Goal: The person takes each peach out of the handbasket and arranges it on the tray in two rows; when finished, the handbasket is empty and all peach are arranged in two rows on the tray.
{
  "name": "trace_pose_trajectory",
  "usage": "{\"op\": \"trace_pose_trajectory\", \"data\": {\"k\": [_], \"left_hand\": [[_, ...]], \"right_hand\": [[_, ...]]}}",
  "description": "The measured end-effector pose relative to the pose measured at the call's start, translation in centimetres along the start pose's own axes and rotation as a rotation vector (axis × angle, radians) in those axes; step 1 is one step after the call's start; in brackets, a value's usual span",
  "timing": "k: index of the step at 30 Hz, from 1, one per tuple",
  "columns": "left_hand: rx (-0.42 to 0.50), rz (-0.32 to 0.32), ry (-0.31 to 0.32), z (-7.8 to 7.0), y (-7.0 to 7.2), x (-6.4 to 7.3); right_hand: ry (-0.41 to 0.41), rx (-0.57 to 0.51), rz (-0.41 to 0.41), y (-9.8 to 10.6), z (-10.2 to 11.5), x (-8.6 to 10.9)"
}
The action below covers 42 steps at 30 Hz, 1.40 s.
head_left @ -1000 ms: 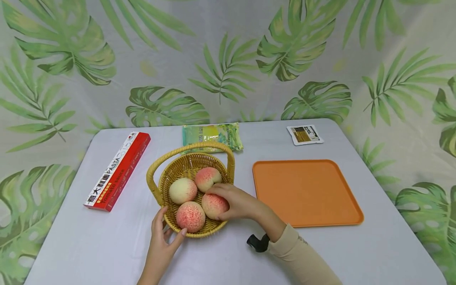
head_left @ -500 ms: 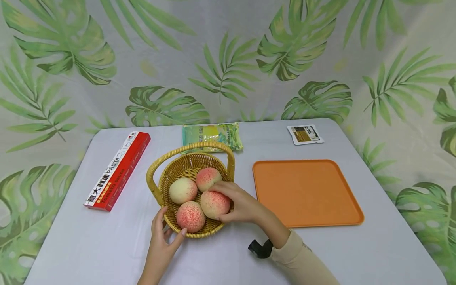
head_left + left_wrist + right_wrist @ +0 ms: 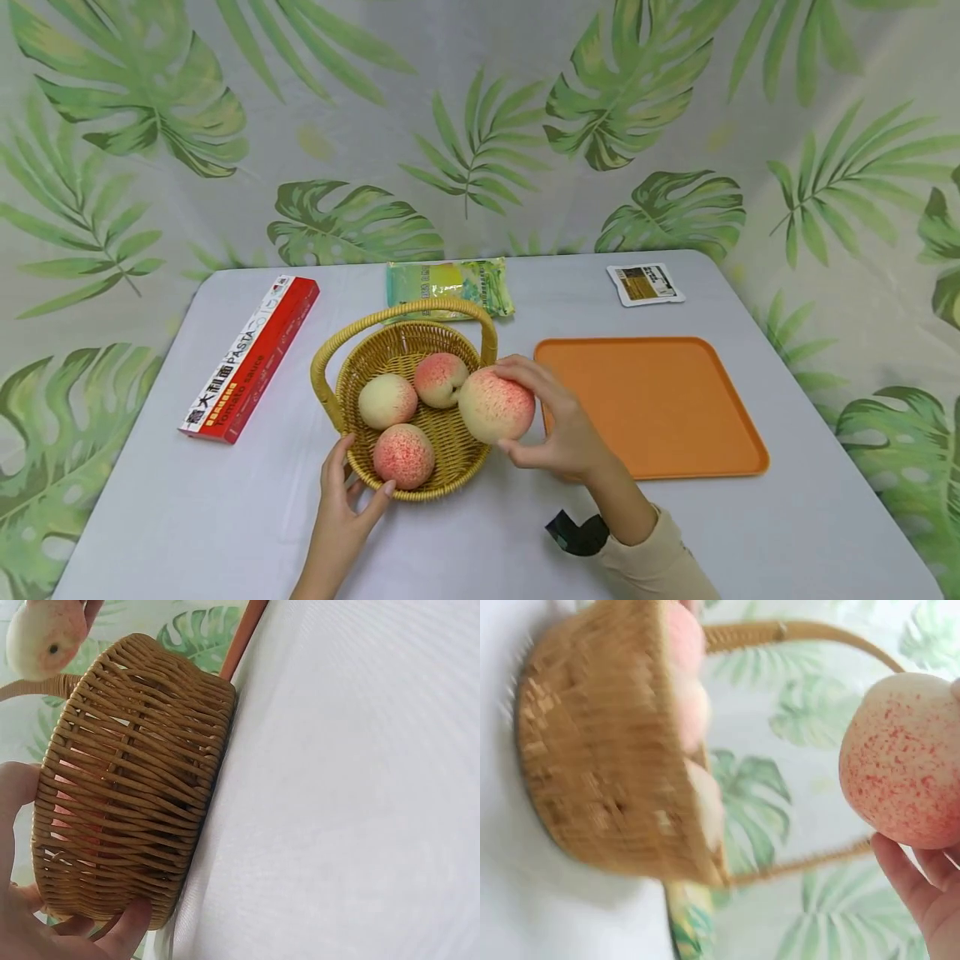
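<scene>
My right hand (image 3: 558, 421) grips a peach (image 3: 495, 406) between thumb and fingers, raised over the right rim of the wicker basket (image 3: 459, 454). In the right wrist view the held peach (image 3: 900, 765) hangs clear of the basket (image 3: 607, 742). Three other peaches lie inside: a pale one (image 3: 387, 402), a pink one (image 3: 439, 379) and a red-speckled one (image 3: 403, 457) nearest the front. My left hand (image 3: 341, 508) holds the basket's front left rim. In the left wrist view, the left hand's fingers (image 3: 131, 926) lie against the woven wall (image 3: 142, 780).
An orange tray (image 3: 652, 408) lies right of the basket. Behind the basket is a green packet (image 3: 450, 287); a small white pouch (image 3: 645, 284) sits at the back right. A red and white pasta box (image 3: 251, 358) lies at the left on the white table (image 3: 225, 517).
My right hand has lifted the peach up out of the basket and moved it rightward, over the rim. The left hand and the basket have stayed in place.
</scene>
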<state>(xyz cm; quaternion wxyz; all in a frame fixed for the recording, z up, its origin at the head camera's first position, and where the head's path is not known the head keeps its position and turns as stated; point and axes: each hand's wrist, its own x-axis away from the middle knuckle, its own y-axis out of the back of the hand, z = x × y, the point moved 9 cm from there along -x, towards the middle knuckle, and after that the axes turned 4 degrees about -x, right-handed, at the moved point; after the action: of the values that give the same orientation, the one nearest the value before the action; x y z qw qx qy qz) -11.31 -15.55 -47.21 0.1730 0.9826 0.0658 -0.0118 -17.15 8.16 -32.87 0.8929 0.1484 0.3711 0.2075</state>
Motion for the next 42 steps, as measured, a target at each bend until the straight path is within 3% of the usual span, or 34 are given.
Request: {"op": "trace_pose_trajectory", "data": {"k": [3,7,11,15,19,22,28,35,42], "left_hand": [[0.003,0.002,0.001,0.0,0.0,0.0],[0.001,0.004,0.006,0.0,0.0,0.0],[0.002,0.001,0.005,0.1,0.0,0.0],[0.012,-0.003,0.003,0.0,0.0,0.0],[0.018,-0.005,0.006,0.0,0.0,0.1],[0.017,-0.007,0.006,0.0,0.0,0.1],[0.013,-0.007,0.009,0.2,0.0,0.0],[0.023,-0.007,0.011,0.2,0.0,0.0],[0.018,-0.003,0.006,0.2,0.0,0.0]], "right_hand": [[-0.001,-0.006,-0.092,2.4,0.5,0.1],[-0.11,0.007,-0.203,5.2,-0.7,0.7],[-0.285,0.077,-0.323,7.3,-4.2,2.4],[-0.46,0.124,-0.411,8.6,-9.0,4.7],[-0.61,0.166,-0.449,9.0,-13.3,7.0],[-0.677,0.181,-0.455,8.8,-14.9,7.8],[-0.689,0.176,-0.428,8.3,-16.2,8.0],[-0.595,0.214,-0.41,8.1,-16.4,7.8],[-0.614,0.216,-0.358,7.7,-17.0,7.6]]}}
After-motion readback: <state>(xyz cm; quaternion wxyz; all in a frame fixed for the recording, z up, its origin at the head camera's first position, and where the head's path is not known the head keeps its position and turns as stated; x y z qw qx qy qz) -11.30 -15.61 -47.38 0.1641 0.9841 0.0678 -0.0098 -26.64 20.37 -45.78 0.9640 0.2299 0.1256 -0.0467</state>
